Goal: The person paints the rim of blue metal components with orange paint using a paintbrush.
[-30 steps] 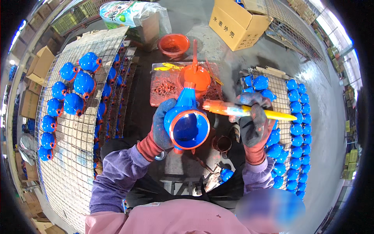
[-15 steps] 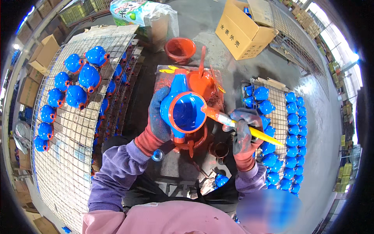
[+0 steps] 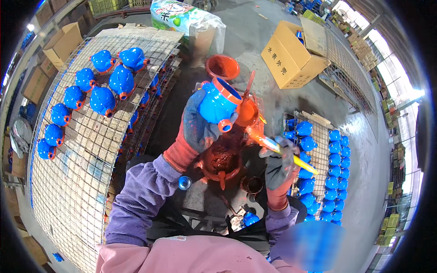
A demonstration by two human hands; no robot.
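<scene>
My left hand (image 3: 195,125), in a dark-coated glove with a red cuff, grips a blue water meter housing (image 3: 214,107) from its left side. The housing is tilted, its wide round mouth up and to the right, an orange-red pipe end facing me. Its mouth rim is orange-red too. My right hand (image 3: 282,164), gloved alike, is closed round a yellow-handled paintbrush (image 3: 305,166). The brush's orange-wet bristles point up-left, apart from the housing. Below the housing lies a red paint bowl (image 3: 210,175); a smaller orange-red container (image 3: 248,113) with an upright stick stands just behind.
On the left, a wire-mesh rack (image 3: 82,168) carries several blue housings (image 3: 121,81). More blue housings (image 3: 334,159) stand in rows at right. Another red bowl (image 3: 233,68), a plastic-wrapped bag (image 3: 182,20) and an open carton (image 3: 284,59) sit farther back. A dark cup (image 3: 252,184) is near my knees.
My left hand has turned the housing so its mouth tips up and away and a pipe end faces me. The brush has come off the rim and dropped lower. The view has shifted slightly.
</scene>
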